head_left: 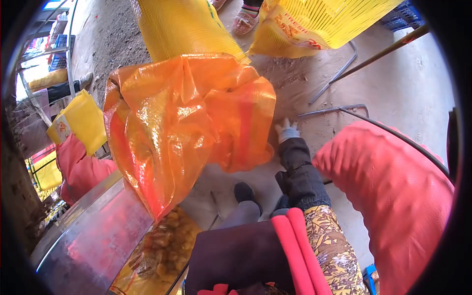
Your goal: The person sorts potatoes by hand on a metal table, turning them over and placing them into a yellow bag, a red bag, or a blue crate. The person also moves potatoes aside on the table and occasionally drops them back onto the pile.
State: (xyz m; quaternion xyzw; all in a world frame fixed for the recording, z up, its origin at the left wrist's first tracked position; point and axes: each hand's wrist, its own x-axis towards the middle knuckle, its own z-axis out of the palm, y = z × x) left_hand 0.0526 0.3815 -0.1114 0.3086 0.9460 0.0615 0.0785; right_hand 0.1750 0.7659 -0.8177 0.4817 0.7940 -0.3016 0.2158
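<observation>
A large, shiny orange plastic sack point(191, 108) spreads out in front of me, crumpled and loose. My right arm reaches forward in a dark sleeve and a patterned lower sleeve cover. At its end my right hand point(288, 132), in a pale glove or cuff, has its fingers apart close beside the sack's right edge. No part of my left hand or arm shows. Below the sack, brown rounded lumps point(164, 246) lie in a see-through yellowish bag next to a metal trough point(101, 233).
Yellow mesh sacks point(300, 29) stand ahead, near another person's foot point(245, 22). Bent metal rods point(339, 109) lie on the floor to the right. A bulky red sack point(393, 191) fills the right side. Folded yellow sacks point(83, 123) are at left.
</observation>
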